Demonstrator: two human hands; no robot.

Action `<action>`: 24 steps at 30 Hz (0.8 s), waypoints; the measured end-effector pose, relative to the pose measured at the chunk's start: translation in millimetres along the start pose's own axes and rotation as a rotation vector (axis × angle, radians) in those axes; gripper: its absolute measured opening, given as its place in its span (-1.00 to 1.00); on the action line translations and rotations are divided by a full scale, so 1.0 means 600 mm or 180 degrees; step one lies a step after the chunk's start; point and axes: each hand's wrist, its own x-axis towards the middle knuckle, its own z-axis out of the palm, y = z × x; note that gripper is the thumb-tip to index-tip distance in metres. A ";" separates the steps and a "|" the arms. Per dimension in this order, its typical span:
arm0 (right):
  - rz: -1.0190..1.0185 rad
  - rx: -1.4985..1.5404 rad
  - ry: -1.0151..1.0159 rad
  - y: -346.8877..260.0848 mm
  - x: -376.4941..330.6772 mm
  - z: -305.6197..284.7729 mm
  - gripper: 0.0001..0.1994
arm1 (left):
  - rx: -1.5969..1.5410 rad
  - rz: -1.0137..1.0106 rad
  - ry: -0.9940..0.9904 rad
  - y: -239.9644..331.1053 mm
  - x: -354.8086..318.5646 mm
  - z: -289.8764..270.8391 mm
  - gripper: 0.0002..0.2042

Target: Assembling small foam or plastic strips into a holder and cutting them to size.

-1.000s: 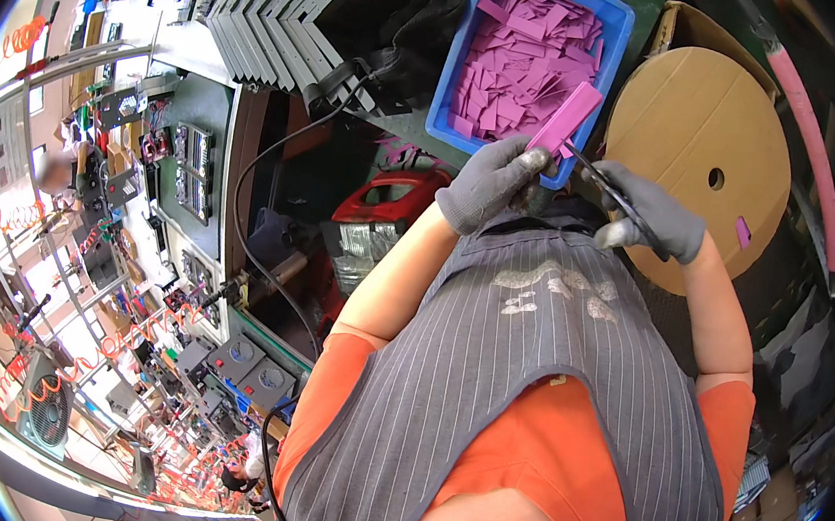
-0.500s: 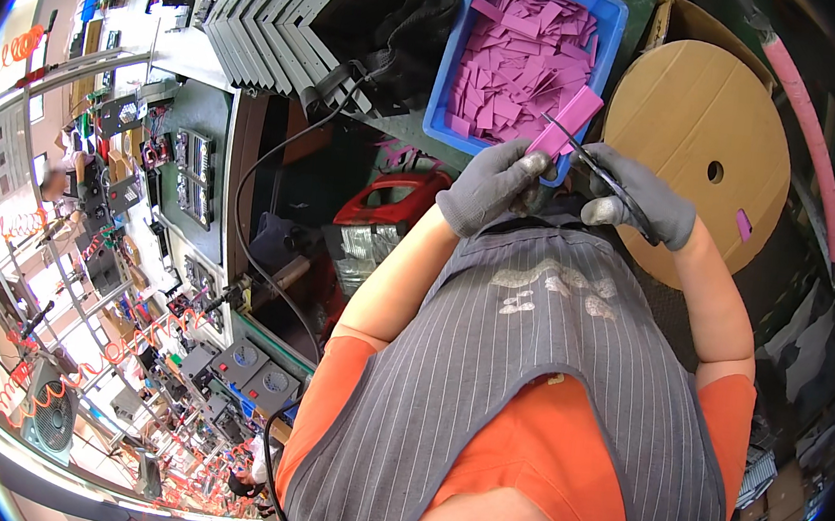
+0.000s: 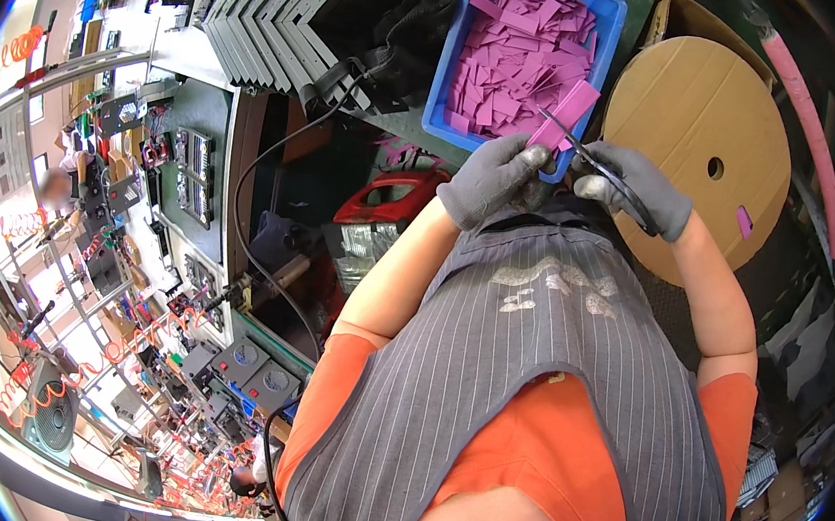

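Note:
Both my hands wear grey gloves and work close together at the near edge of a blue bin. Pinched in my left hand is a flat pink strip, which slants up and away over the bin's near right corner. My right hand is closed around black-handled scissors, and their thin dark blades lie across the strip just beyond my left fingers. Many small pink pieces fill the bin. My right fingers are partly hidden by the handles.
To the right of the bin lies a round cardboard disc with a small hole and a pink scrap. Grey angled metal strips are stacked at upper left. A red object and a dark cable lie left of my hands.
My right hand has shifted slightly left and up with the scissors, and its fingers have drawn closer together. The pink strip has tilted a little, still held in my left hand.

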 end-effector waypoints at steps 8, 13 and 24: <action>0.0576 -0.0464 0.0022 -0.007 0.022 -0.025 -0.75 | 0.0025 -0.0263 0.0024 -0.018 0.028 -0.032 -0.68; -0.0291 0.0837 0.0498 -0.028 0.005 0.016 -0.71 | 0.0002 -0.0276 -0.0341 -0.012 -0.008 -0.002 -0.74; -0.1135 0.0428 0.0603 -0.093 0.009 -0.009 -0.55 | -0.0947 -0.0173 -0.1386 -0.004 -0.026 -0.013 -0.61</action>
